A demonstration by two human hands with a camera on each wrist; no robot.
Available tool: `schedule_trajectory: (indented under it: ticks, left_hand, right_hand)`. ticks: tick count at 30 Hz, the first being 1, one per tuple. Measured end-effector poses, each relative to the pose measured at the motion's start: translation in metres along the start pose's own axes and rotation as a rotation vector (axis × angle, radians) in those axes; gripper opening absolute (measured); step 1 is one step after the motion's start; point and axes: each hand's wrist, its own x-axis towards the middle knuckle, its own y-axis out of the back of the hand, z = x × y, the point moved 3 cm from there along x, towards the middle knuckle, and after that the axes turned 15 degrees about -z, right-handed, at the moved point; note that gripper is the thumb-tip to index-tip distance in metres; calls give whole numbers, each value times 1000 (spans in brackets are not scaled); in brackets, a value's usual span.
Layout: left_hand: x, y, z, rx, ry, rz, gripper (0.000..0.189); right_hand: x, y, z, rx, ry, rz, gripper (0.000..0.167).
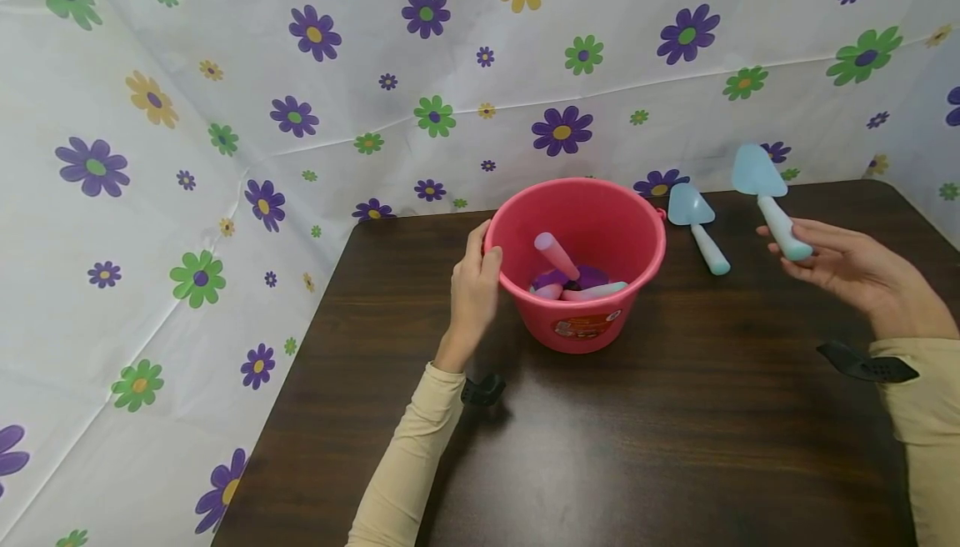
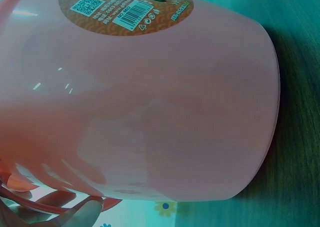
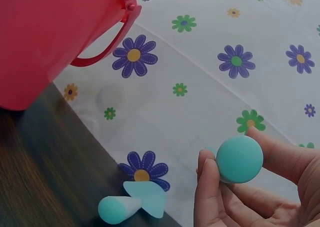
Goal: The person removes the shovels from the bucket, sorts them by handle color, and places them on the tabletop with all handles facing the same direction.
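Note:
A pink bucket stands upright on the table, and my left hand grips its left rim. In the left wrist view the bucket's side fills most of the frame; the thumb is by the handle. Inside lie several toy tools with pink and purple parts, one pink handle leaning up. To the right my right hand pinches the handle of a light blue toy trowel, blade up and raised above the table. A second light blue trowel lies between bucket and right hand.
The dark wood table has a white flowered sheet behind it and along the left. The bucket stands near the back edge. Its pink handle hangs at the back in the right wrist view.

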Motion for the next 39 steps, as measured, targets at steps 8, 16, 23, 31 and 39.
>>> schedule_trajectory:
  ticks: [8, 16, 23, 31, 39]
  left_hand:
    - [0, 0, -1, -2, 0, 0, 53]
    - [-1, 0, -1, 1, -12, 0, 53]
    - [0, 0, -1, 1, -14, -1, 53]
    - [0, 1, -2, -11, -14, -3, 52]
    - [-1, 1, -2, -2, -7, -1, 52]
  right_hand:
    - [-1, 4, 0, 13, -5, -8, 36]
    - [1, 8, 0, 27, -12, 11, 34]
    - [4, 13, 0, 67, -37, 50, 32]
    - [4, 16, -1, 91, -60, 14, 35]
    - [8, 19, -5, 14, -90, 50, 33]
